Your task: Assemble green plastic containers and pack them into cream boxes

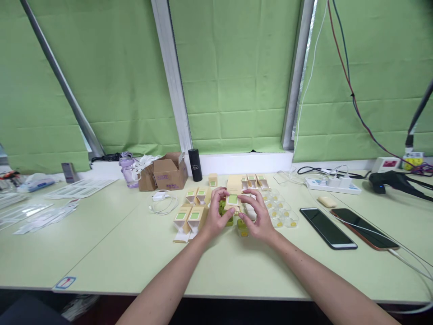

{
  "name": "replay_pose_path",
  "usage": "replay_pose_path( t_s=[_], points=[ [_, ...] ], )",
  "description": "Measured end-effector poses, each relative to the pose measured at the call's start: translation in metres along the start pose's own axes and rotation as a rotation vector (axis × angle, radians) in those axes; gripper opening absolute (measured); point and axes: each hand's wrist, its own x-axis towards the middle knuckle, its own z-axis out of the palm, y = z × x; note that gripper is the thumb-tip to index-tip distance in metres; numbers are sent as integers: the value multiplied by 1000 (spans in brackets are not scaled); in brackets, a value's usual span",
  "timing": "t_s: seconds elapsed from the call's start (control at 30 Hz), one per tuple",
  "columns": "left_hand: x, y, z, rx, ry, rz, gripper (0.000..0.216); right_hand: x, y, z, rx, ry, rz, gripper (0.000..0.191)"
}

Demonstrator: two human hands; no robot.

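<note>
Between my two hands is a small tan cardboard box (233, 199) with a green window, held above the table. My left hand (217, 212) grips its left side, thumb toward the bottom edge. On the other side my right hand (257, 215) has its fingers curled at the box's right edge. Below them stand green-filled clear containers (242, 228), partly hidden by my hands. Several open tan boxes (195, 215) with green windows stand to the left, flaps out. Clear containers with yellow spots (279, 212) are grouped at the right, and more tan boxes (252, 181) sit behind.
A brown carton (170, 170), a black cylinder (195, 165) and a purple bottle (129, 170) stand at the back left. A white cable (163, 198) lies nearby. To the right are two phones (328, 228) (364, 229) and a power strip (333, 185). The table's front edge (250, 298) runs below my arms.
</note>
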Motion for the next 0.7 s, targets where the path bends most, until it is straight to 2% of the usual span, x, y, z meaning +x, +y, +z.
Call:
replay_pose_path(
  t_s=[0.4,0.7],
  points=[
    [0,-1,0,4,9,7,44,0,-1,0,2,5,-5,45],
    [0,1,2,46,10,27,45,1,1,3,35,45,69,40]
  ],
)
